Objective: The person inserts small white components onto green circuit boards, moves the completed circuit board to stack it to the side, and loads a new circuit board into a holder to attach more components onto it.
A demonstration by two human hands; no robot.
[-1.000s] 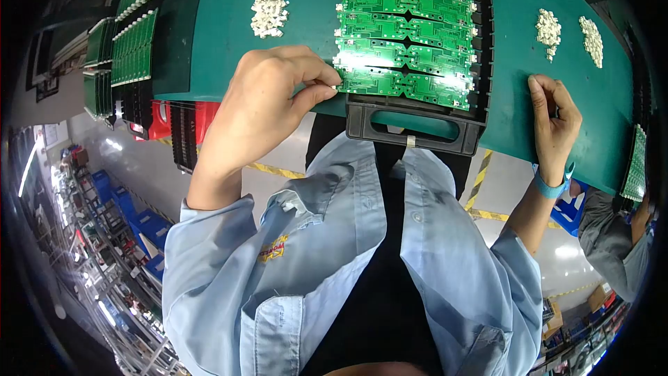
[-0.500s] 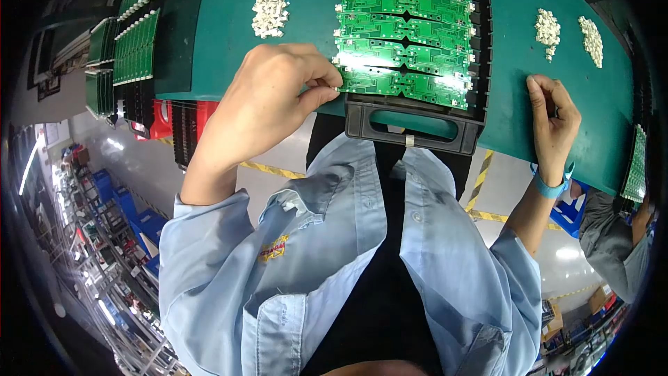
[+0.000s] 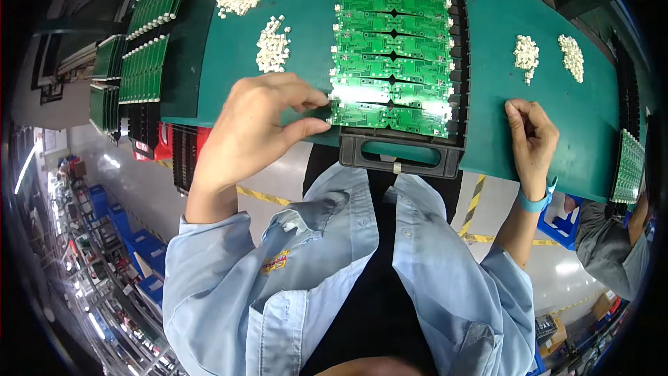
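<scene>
Several green circuit boards [image 3: 393, 66] lie in a row across a black rack [image 3: 400, 157] with a handle at its near end. Small white connectors line their left and right edges. At the left end of the nearest board is my left hand [image 3: 268, 122], its thumb and forefinger slightly apart, with nothing visible between them. My right hand [image 3: 532, 136] hovers over the mat to the right of the rack, thumb and forefinger pressed together; whatever they may hold is too small to make out.
White connector piles lie on the green mat [image 3: 487, 42], two at left [image 3: 271, 45] and two at right [image 3: 527, 56]. More boards [image 3: 142, 73] stand upright at the far left and others [image 3: 628, 167] at the right edge. A person's grey sleeve [image 3: 605, 237] shows at right.
My left thumb and forefinger have parted at the nearest board's left end. The view has shifted, so the boards and rack appear lower in it. My right hand keeps its pinch.
</scene>
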